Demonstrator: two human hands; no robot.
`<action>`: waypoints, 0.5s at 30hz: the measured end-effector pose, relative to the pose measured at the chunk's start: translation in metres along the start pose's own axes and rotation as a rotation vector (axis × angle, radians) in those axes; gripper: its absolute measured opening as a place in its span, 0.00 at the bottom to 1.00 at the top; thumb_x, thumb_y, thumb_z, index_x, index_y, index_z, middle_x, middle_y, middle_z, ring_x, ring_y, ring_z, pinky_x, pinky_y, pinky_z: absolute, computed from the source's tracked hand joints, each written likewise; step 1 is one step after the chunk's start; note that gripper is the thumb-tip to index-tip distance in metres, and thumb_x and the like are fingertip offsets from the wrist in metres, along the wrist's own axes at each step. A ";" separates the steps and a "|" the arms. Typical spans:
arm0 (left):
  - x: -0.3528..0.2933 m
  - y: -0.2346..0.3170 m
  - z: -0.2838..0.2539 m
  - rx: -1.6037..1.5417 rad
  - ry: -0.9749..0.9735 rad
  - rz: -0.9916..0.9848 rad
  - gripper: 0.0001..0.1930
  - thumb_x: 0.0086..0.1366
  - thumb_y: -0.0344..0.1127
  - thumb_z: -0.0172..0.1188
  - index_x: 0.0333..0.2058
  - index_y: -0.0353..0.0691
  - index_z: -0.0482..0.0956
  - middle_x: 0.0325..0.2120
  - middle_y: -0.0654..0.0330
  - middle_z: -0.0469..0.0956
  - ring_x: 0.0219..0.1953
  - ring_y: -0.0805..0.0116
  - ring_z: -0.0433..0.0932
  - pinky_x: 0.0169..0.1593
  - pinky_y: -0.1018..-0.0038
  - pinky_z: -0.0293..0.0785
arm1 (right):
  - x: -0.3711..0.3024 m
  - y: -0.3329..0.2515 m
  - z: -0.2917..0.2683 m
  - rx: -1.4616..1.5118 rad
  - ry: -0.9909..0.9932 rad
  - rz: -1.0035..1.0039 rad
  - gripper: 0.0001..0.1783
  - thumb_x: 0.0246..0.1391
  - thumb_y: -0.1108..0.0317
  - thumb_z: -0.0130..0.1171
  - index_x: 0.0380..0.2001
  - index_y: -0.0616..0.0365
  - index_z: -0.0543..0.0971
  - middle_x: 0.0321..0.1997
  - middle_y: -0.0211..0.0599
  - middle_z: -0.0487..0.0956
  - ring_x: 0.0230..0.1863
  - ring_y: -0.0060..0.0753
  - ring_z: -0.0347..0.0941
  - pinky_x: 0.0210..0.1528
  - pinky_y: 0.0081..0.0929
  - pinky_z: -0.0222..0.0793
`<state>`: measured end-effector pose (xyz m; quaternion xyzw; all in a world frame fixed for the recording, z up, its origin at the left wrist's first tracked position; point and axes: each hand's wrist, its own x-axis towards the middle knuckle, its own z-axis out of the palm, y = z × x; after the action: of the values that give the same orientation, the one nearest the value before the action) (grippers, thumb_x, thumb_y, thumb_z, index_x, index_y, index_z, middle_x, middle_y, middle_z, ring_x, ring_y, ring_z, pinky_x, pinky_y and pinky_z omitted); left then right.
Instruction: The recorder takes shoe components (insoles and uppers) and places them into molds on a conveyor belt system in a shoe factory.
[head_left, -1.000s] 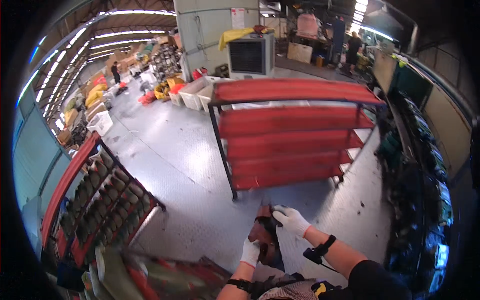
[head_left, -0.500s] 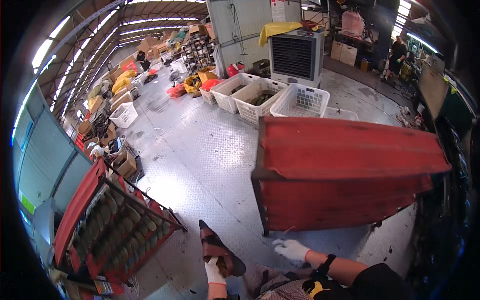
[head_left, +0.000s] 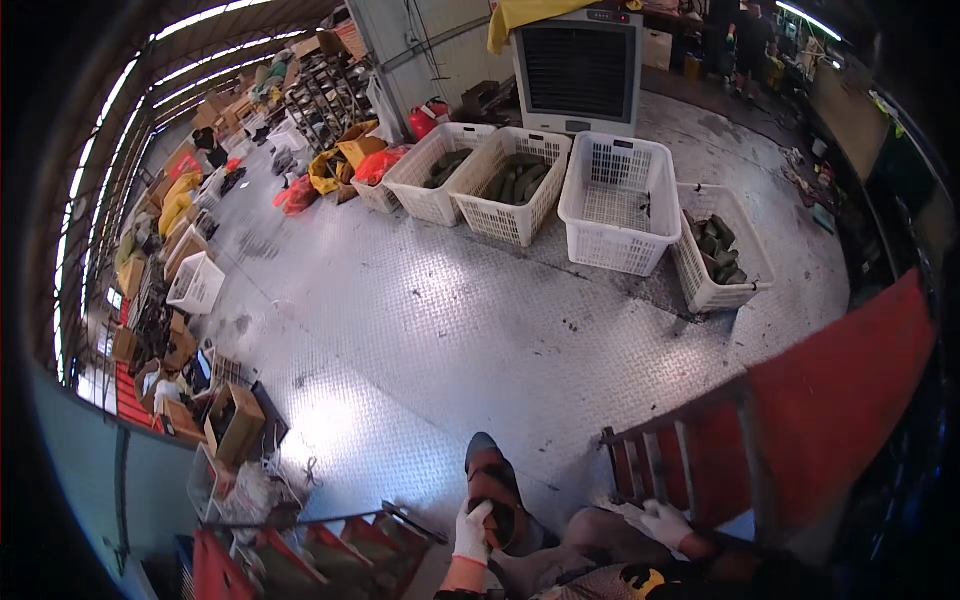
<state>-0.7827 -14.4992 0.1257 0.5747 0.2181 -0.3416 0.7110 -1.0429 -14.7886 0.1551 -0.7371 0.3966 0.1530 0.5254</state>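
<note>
My left hand [head_left: 472,532], in a white glove, grips a dark shoe with a red-brown upper [head_left: 495,487] low in the middle of the view, sole side turned outward. My right hand [head_left: 664,521], also gloved in white, rests fingers spread by the lower end of a red metal shelf rack [head_left: 830,400] and holds nothing. The rack fills the lower right.
Several white plastic baskets [head_left: 618,205], some holding dark shoes, stand in a row across a steel tread-plate floor [head_left: 440,330]. A large grey air cooler [head_left: 588,68] is behind them. Cardboard boxes [head_left: 235,425] and another red rack [head_left: 290,555] are at lower left. People stand far back right.
The view has swung left and down: the red rack slid to the right edge and the baskets came into the middle. My left hand still holds the shoe; my right hand now reaches the rack.
</note>
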 end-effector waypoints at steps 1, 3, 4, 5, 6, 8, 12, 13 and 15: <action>0.022 0.021 0.008 0.085 -0.012 -0.017 0.21 0.63 0.30 0.60 0.55 0.35 0.76 0.46 0.57 0.79 0.46 0.62 0.79 0.49 0.66 0.77 | 0.017 0.039 0.013 0.064 0.098 -0.035 0.14 0.56 0.59 0.58 0.36 0.59 0.78 0.34 0.46 0.81 0.40 0.47 0.78 0.43 0.42 0.69; 0.064 0.068 0.031 0.084 -0.030 0.010 0.20 0.63 0.31 0.61 0.55 0.35 0.76 0.45 0.57 0.79 0.46 0.62 0.79 0.49 0.67 0.77 | 0.040 0.106 0.039 0.115 0.224 0.062 0.14 0.55 0.60 0.59 0.38 0.60 0.80 0.35 0.39 0.82 0.39 0.39 0.79 0.41 0.37 0.69; 0.087 0.090 0.039 0.065 -0.050 0.040 0.20 0.63 0.31 0.61 0.54 0.35 0.76 0.45 0.57 0.79 0.45 0.63 0.79 0.49 0.68 0.76 | 0.046 0.123 0.047 0.101 0.255 0.196 0.15 0.54 0.61 0.59 0.40 0.60 0.81 0.36 0.35 0.83 0.39 0.36 0.78 0.40 0.34 0.69; 0.113 0.109 0.046 0.072 -0.076 0.039 0.20 0.63 0.30 0.61 0.54 0.35 0.76 0.45 0.57 0.79 0.46 0.63 0.79 0.49 0.68 0.76 | 0.050 0.212 0.056 0.110 0.265 0.220 0.15 0.54 0.61 0.59 0.40 0.60 0.81 0.36 0.35 0.83 0.39 0.36 0.78 0.40 0.34 0.69; 0.139 0.126 0.052 0.081 -0.080 0.026 0.20 0.63 0.30 0.61 0.54 0.35 0.76 0.45 0.57 0.79 0.46 0.63 0.79 0.49 0.68 0.76 | 0.075 0.245 0.086 -0.092 0.282 0.323 0.19 0.61 0.59 0.54 0.46 0.60 0.83 0.41 0.48 0.83 0.44 0.41 0.80 0.51 0.35 0.73; 0.190 0.159 0.074 0.077 -0.069 -0.040 0.20 0.63 0.29 0.60 0.54 0.35 0.76 0.45 0.57 0.79 0.45 0.63 0.79 0.50 0.68 0.76 | 0.087 0.223 0.112 -0.884 0.432 -0.085 0.21 0.63 0.57 0.50 0.44 0.63 0.83 0.44 0.52 0.82 0.45 0.44 0.80 0.50 0.39 0.74; 0.286 0.228 0.126 0.129 -0.111 -0.070 0.19 0.63 0.28 0.60 0.53 0.34 0.76 0.44 0.57 0.79 0.44 0.63 0.80 0.50 0.68 0.77 | 0.196 0.117 0.060 -0.905 0.216 -0.112 0.18 0.61 0.58 0.54 0.39 0.60 0.83 0.42 0.50 0.82 0.45 0.46 0.80 0.48 0.39 0.75; 0.304 0.252 0.134 0.127 -0.101 -0.038 0.19 0.63 0.27 0.60 0.53 0.34 0.76 0.44 0.57 0.79 0.45 0.63 0.79 0.50 0.68 0.76 | 0.249 0.033 0.041 -0.920 0.111 -0.156 0.16 0.61 0.58 0.55 0.38 0.59 0.84 0.41 0.49 0.82 0.45 0.46 0.80 0.47 0.39 0.75; 0.331 0.299 0.167 0.156 -0.104 0.014 0.19 0.63 0.27 0.61 0.53 0.33 0.76 0.44 0.57 0.79 0.45 0.64 0.79 0.51 0.69 0.76 | 0.291 -0.043 -0.008 -0.969 -0.078 -0.206 0.14 0.59 0.58 0.57 0.35 0.58 0.84 0.40 0.47 0.82 0.45 0.48 0.80 0.46 0.38 0.76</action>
<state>-0.3537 -14.7068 0.1336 0.6114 0.1497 -0.3820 0.6766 -0.8261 -14.9130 -0.0004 -0.9256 0.1852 0.2946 0.1493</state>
